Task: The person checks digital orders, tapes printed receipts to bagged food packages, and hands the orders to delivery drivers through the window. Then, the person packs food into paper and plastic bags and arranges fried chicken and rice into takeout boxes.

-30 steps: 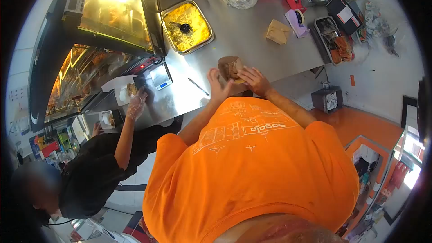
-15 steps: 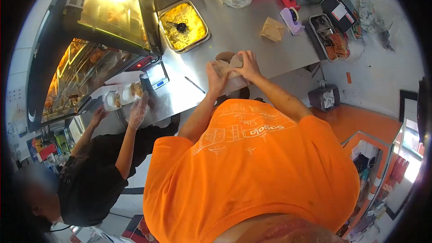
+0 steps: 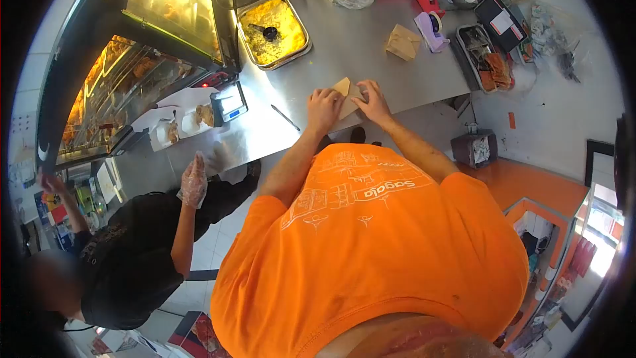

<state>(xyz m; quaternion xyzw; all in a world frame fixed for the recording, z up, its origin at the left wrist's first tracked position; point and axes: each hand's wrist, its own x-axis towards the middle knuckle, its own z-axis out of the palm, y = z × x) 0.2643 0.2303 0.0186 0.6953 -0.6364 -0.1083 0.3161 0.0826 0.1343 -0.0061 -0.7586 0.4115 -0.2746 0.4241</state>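
Observation:
A small brown paper carton [image 3: 349,101] is between my two hands over the near edge of the steel counter, one flap pointing up. My left hand [image 3: 324,107] is closed on its left side, fingers curled over the top. On the right side, my right hand [image 3: 373,102] pinches the carton with bent fingers. Part of the carton is hidden behind the fingers. A similar brown carton [image 3: 403,42], folded shut, stands farther back to the right. Left of my left hand lies a dark pen [image 3: 285,117] on the counter.
A steel pan of yellow food [image 3: 286,38] with a dark-handled utensil stands at the back left, beside a lit food warmer [image 3: 172,33]. A digital scale [image 3: 230,107] and white food containers [image 3: 192,118] lie leftward. Tape dispensers [image 3: 432,31] stand right. A co-worker in black [image 3: 142,258] stands left.
The carton has gone from opened-out flaps to a more folded shape in my hands. The co-worker's hands have moved away from the white containers, which now rest on the counter.

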